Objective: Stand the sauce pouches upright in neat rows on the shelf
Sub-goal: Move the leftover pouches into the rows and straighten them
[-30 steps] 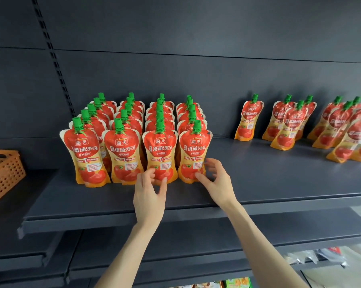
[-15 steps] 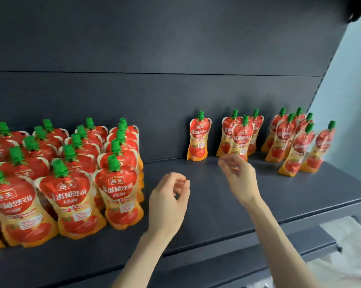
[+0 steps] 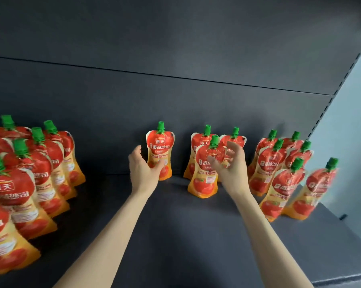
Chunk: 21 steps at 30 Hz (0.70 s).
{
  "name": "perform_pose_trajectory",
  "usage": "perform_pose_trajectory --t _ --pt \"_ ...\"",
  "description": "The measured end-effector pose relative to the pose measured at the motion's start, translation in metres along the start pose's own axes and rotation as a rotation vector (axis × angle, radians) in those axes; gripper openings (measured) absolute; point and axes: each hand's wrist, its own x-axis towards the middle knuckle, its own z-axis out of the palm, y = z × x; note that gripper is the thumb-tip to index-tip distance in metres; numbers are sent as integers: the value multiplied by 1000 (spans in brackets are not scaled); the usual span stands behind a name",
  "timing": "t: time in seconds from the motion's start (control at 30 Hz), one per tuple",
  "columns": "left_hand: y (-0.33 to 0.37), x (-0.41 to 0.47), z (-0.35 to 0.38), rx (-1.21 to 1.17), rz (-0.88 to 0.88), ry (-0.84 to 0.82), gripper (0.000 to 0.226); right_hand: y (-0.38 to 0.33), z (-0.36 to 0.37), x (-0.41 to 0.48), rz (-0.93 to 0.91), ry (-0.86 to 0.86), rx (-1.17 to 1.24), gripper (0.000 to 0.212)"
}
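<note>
Head view: both hands reach pouches by the shelf's back edge

Left hand (image 3: 143, 173) is released, cupped beside a lone upright pouch (image 3: 160, 146), thumb touching its front. Right hand (image 3: 232, 169) is released, fingers spread before a three-pouch cluster (image 3: 203, 183); whether it touches is unclear. Neat rows (image 3: 29, 173) fill the shelf's (image 3: 185, 235) left end.

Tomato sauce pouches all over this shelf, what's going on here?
A person is stocking a dark shelf. A tidy block of tomato sauce pouches already stands at the left. The left hand is at the lone pouch by the back wall, thumb across its front; a firm grip isn't clear. The right hand, fingers spread, is in front of a cluster of three pouches. More loose pouches stand at the far right.
</note>
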Motion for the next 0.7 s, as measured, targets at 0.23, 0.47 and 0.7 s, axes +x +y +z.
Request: perform_pose_trajectory --t 0.23,0.47,0.7 --pt "-9 31 24 18 -105 -49 46 29 16 17 161 -138 307 51" --pt "-22 24 -3 -67 -110 -73 39 29 45 19 145 -181 387 27" --pt "-32 28 -72 33 -59 114 50 -4 120 15 121 -245 399 23"
